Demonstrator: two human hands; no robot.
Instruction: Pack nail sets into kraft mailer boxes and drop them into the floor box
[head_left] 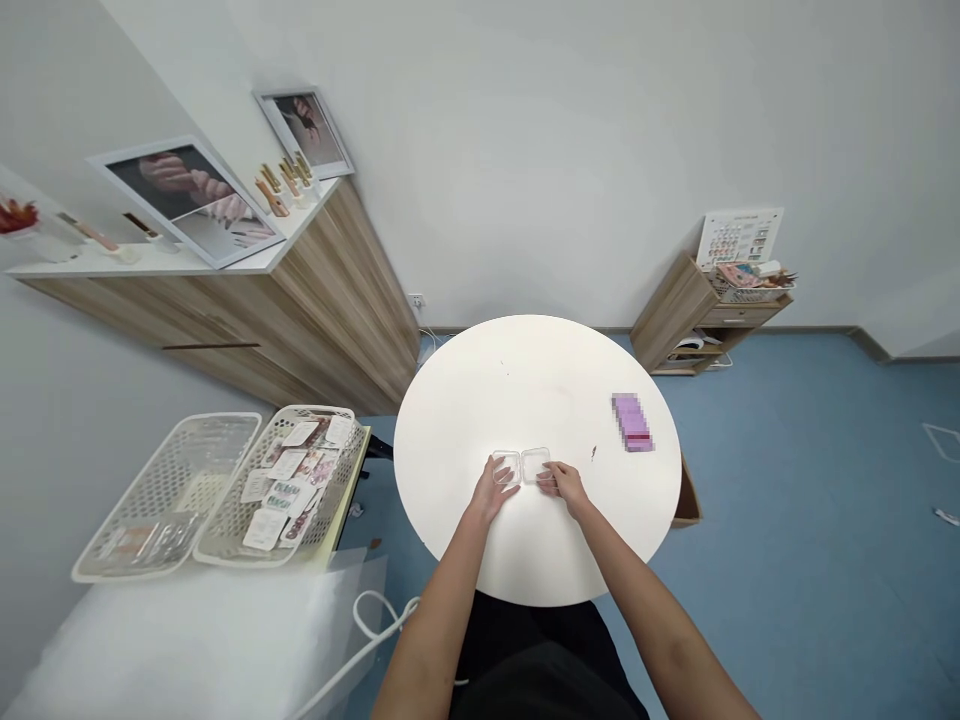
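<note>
A small clear plastic case point(535, 462) lies opened out, its two square halves side by side above the near half of the round white table point(465, 400). My left hand point(490, 493) holds the left half, with fingers showing through the clear plastic. On the opposite side, my right hand point(567, 484) grips the outer edge of the right half. Nothing can be made out inside either half. A small dark scrap point(594, 453) is on the tabletop to the right of my right hand.
A blurred purple packet point(631, 420) rests at the table's right. On the left stand a white basket of packets point(277, 490), another white basket point(169, 490) and a wooden cabinet point(352, 290) with framed pictures. A small shelf unit point(690, 310) is against the wall.
</note>
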